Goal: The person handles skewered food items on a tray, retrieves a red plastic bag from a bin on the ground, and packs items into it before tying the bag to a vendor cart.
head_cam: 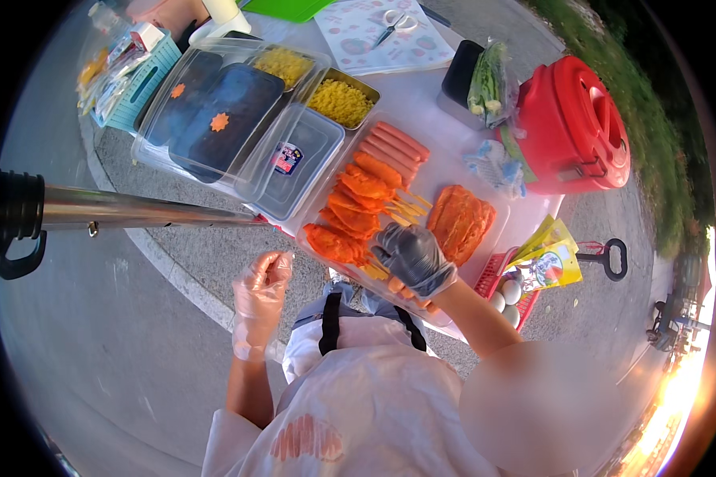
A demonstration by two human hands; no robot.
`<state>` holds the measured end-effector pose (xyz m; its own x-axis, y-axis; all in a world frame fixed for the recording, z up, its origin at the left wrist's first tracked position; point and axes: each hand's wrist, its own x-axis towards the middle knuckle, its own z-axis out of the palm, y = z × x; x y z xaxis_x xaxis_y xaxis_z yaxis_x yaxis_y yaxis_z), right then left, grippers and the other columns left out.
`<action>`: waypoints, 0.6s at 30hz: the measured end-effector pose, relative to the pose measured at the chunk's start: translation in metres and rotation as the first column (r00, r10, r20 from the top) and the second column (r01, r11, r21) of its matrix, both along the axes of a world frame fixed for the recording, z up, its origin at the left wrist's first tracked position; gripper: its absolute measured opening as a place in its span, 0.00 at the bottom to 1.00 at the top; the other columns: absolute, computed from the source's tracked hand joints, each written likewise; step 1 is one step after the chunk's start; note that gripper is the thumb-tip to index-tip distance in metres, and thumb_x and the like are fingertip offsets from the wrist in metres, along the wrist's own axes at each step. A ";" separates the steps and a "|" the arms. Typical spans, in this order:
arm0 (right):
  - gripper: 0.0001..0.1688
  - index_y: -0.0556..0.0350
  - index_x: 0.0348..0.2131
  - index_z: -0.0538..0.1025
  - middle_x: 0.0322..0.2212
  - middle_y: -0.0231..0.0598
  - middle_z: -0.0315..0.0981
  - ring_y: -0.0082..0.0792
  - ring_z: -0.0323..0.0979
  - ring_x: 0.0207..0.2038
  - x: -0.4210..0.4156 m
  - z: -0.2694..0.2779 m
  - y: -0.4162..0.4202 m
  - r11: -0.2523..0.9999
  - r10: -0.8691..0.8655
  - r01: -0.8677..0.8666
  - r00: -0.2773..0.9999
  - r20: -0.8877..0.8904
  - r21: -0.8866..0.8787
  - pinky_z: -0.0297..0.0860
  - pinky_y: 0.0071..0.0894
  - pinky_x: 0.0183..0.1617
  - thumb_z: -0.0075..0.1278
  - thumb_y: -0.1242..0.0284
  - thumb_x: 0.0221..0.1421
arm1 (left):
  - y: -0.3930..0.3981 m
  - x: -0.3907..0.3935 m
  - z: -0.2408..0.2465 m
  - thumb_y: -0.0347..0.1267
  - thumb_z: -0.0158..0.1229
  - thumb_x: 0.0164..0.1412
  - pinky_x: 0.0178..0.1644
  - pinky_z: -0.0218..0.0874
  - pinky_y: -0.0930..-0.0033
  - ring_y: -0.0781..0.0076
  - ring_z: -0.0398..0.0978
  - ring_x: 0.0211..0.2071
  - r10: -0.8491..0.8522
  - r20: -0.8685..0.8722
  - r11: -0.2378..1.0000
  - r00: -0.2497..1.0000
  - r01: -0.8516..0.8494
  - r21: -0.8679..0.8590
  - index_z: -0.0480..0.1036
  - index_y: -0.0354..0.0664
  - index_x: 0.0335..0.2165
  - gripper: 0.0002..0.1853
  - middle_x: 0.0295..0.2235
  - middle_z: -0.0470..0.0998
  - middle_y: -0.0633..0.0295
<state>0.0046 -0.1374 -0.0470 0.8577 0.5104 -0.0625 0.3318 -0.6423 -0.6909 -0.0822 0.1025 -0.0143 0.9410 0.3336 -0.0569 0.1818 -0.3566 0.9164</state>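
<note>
My left hand, in a clear plastic glove, is held off the table's near edge, its fingers curled; whether it holds anything small cannot be made out. On my right hand is a dark glove under a clear one. It reaches over the clear plastic tray, at the stick ends of the orange marinated meat skewers; its grip is hidden. Beside it lies a slab of marinated meat. Pink sausages lie at the tray's far end, and more short sausages are partly under my right wrist.
Left stand a lidded clear container, yellow food in a metal tin and a turquoise basket. A red insulated jug and red egg basket stand right. Scissors lie at the back. A metal pole crosses the left.
</note>
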 end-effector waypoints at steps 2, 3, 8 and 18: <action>0.11 0.55 0.20 0.69 0.20 0.42 0.67 0.44 0.69 0.24 -0.009 -0.019 0.003 0.946 0.174 -0.079 0.942 0.287 -0.315 0.66 0.38 0.28 0.51 0.67 0.44 | 0.001 0.000 -0.004 0.28 0.56 0.53 0.22 0.57 0.79 0.84 0.63 0.19 0.000 0.014 1.000 1.000 0.000 0.015 0.72 0.36 0.29 0.05 0.17 0.69 0.66; 0.12 0.56 0.20 0.69 0.19 0.42 0.66 0.44 0.69 0.24 -0.016 -0.019 0.010 0.947 0.140 -0.066 0.966 0.217 -0.316 0.66 0.39 0.27 0.51 0.66 0.43 | 0.003 -0.001 -0.006 0.28 0.57 0.53 0.22 0.57 0.79 0.84 0.63 0.19 0.003 0.027 1.000 1.000 -0.003 0.009 0.72 0.36 0.29 0.05 0.17 0.69 0.66; 0.10 0.54 0.17 0.69 0.16 0.43 0.66 0.43 0.68 0.20 -0.031 -0.041 0.024 0.932 0.203 -0.105 0.944 0.261 -0.347 0.66 0.37 0.25 0.50 0.67 0.39 | -0.001 0.000 -0.004 0.28 0.57 0.53 0.22 0.58 0.78 0.83 0.64 0.18 -0.045 0.035 0.998 0.998 0.043 0.048 0.72 0.36 0.29 0.05 0.17 0.69 0.64; 0.05 0.53 0.14 0.66 0.13 0.42 0.65 0.40 0.68 0.17 -0.029 -0.041 0.028 0.895 0.213 -0.083 0.942 0.258 -0.438 0.66 0.37 0.22 0.46 0.73 0.35 | -0.003 0.006 0.003 0.28 0.57 0.52 0.22 0.58 0.77 0.82 0.64 0.18 -0.032 0.012 0.999 0.999 0.032 -0.005 0.72 0.36 0.28 0.05 0.16 0.70 0.63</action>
